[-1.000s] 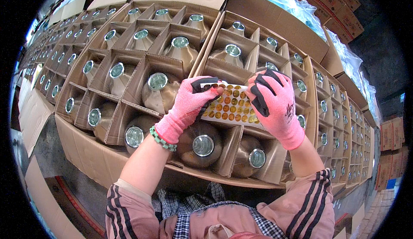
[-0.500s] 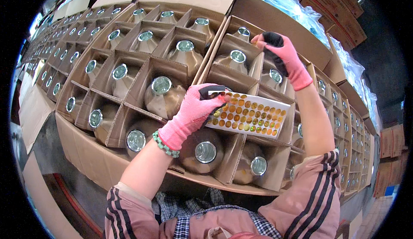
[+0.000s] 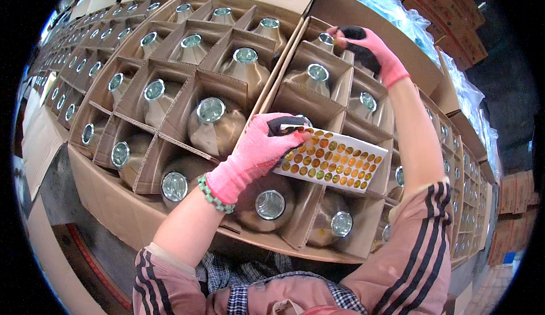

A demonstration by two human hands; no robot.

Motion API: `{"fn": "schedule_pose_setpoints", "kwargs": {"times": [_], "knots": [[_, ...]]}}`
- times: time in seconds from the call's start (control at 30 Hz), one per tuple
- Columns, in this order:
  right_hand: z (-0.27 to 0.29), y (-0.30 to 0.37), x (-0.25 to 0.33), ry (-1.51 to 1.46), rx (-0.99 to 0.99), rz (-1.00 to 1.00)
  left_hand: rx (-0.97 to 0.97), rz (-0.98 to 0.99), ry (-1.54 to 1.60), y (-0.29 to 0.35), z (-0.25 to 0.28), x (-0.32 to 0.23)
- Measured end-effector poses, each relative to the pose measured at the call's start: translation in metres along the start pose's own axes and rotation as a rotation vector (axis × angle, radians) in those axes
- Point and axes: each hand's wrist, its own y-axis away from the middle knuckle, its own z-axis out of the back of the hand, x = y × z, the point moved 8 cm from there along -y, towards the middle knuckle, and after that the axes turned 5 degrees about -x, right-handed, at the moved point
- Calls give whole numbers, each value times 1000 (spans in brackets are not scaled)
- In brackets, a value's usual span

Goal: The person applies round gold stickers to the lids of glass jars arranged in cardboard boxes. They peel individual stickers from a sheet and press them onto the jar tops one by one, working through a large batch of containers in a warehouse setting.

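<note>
My left hand (image 3: 252, 147), in a pink glove with dark fingers, pinches a white sheet of round gold stickers (image 3: 335, 159) by its left end. The sheet lies tilted over the dividers of the carton in front of me. At the far corner of that carton, my right hand (image 3: 363, 51), gloved alike, has its fingertips closed against the neck of a glass flask (image 3: 326, 41). Whatever those fingertips pinch is too small to make out. Nearer flasks stand upright in their cells, among them a silvery-brown one (image 3: 317, 76) and another (image 3: 269, 206) below my left wrist.
Cardboard dividers (image 3: 326, 113) separate the flasks. A second carton of flasks (image 3: 213, 125) adjoins on the left, with more rows beyond and to the right. Raised flaps (image 3: 377, 37) and clear plastic wrapping (image 3: 392, 8) line the far side. Stacked brown boxes (image 3: 445, 17) stand behind.
My right hand has moved slightly away from me, bringing its fingertips to the far flask's neck. The sticker sheet in my left hand has shifted a little right and nearer me.
</note>
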Motion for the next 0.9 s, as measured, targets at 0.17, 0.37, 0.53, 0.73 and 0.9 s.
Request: {"fn": "schedule_pose_setpoints", "kwargs": {"times": [0.17,0.37,0.53,0.73,0.9], "knots": [[41,-68,-71,416,-105,-27,-1,29,-36,-5,1,5],[21,-95,-93,843,-25,-205,-17,24,-9,-2,4,0],[18,-104,-97,1040,-62,-177,-38,-1,-29,-3,8,-2],[1,-112,-93,1399,47,-111,-88,-66,-74,-1,9,-7],[-12,-124,-102,1716,210,-59,-105,-56,-95,-3,11,-6]]}}
